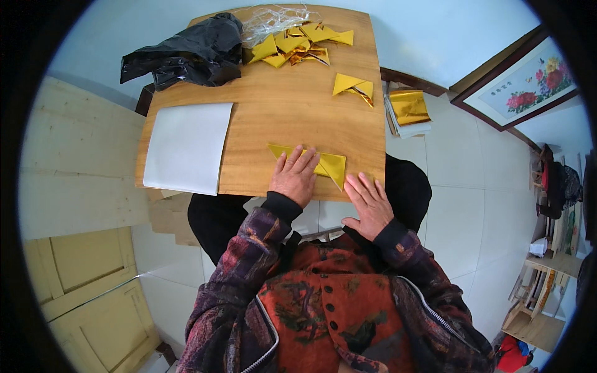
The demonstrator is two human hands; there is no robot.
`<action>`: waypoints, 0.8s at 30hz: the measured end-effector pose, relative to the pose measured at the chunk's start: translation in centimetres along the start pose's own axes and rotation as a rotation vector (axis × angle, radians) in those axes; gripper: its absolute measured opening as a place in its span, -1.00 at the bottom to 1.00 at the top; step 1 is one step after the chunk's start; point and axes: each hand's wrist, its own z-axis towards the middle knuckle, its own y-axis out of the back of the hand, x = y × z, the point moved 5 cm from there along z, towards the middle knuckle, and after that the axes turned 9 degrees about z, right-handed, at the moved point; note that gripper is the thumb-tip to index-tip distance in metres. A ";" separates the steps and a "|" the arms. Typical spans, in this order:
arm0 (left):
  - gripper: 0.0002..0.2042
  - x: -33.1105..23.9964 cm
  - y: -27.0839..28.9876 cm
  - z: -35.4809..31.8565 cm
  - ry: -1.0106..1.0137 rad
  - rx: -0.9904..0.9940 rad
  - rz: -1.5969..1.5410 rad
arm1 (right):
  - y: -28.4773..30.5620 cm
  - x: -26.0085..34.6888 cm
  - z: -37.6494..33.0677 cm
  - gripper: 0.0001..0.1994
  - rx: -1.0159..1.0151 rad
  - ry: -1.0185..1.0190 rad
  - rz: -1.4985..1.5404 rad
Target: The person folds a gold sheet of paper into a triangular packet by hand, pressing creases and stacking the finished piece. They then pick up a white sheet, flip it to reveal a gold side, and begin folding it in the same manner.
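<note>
Folding work at the wooden tabletop (280, 121), apparently mid-fold: probably flattening or creasing one piece. To be found near the front edge of the tabletop, before the lap: the folded gold paper (333, 166), partly under the left hand (295, 177).

Left hand: palm down, fingers extended, pressing or resting across the middle of the paper, not curled around anything. Right hand (372, 208): open too, fingers flat at the tabletop edge, just beside the paper's right end, gripping nothing visible; contact with the paper's corner impossible to tell.

Next move, by judgement: hold steady with the left, bring the right fingers onto the free end, line up edges, then crease or tuck. Best to keep the layers from sliding.

Look of the paper: matt yellow-gold, narrow, long, set aslant; pointed at the left end, broader at the right, with a sharp lower corner and a diagonal fold line between. Middle hidden by fingers.

For comparison, up the tabletop: a heap of folded gold pieces (289, 43) and, apart to the right, a single folded piece (351, 82), similarly cornered, with shinier gold showing inside
</note>
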 end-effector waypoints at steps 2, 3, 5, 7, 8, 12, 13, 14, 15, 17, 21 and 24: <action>-0.54 0.0 0.0 0.0 0.006 0.002 0.009 | 0.6 -0.1 0.7 -0.12 -0.048 0.021 0.054; -0.54 0.0 -0.1 0.0 0.009 0.017 0.014 | 0.6 -0.2 1.6 -0.12 -0.085 0.029 0.079; -0.54 0.0 -0.3 0.0 0.009 0.033 0.025 | 0.2 0.2 3.9 -0.13 -0.162 0.101 0.074; -0.54 0.0 -0.3 0.0 0.010 0.031 0.025 | -1.1 0.3 5.8 -0.13 -0.105 0.073 0.047; -0.54 0.1 -0.5 0.0 0.017 0.053 0.022 | -1.7 0.2 6.5 -0.13 -0.076 0.068 0.040; -0.52 0.0 -0.3 -0.1 0.008 -0.020 0.016 | -2.4 0.0 6.4 -0.13 -0.099 0.072 -0.015; -0.51 0.1 -0.5 0.0 0.015 0.016 0.020 | -2.5 0.0 6.4 -0.12 -0.113 0.077 -0.013; -0.50 0.2 -0.5 0.1 0.021 0.024 0.023 | -2.5 -0.1 6.3 -0.12 -0.109 0.072 -0.015; -0.49 0.3 -0.7 0.2 0.031 0.043 0.026 | -2.6 -0.2 6.3 -0.12 -0.101 0.068 -0.016; -0.47 0.2 -0.5 0.0 0.010 0.031 0.043 | -2.7 -0.2 6.3 -0.15 -0.102 0.065 -0.045; -0.43 0.2 -0.2 -0.1 0.028 0.060 0.031 | -3.0 -0.3 6.4 -0.16 -0.102 0.060 -0.048; -0.42 0.1 -0.2 -0.1 0.093 0.078 0.006 | -3.0 -0.3 6.3 -0.15 -0.125 0.073 -0.035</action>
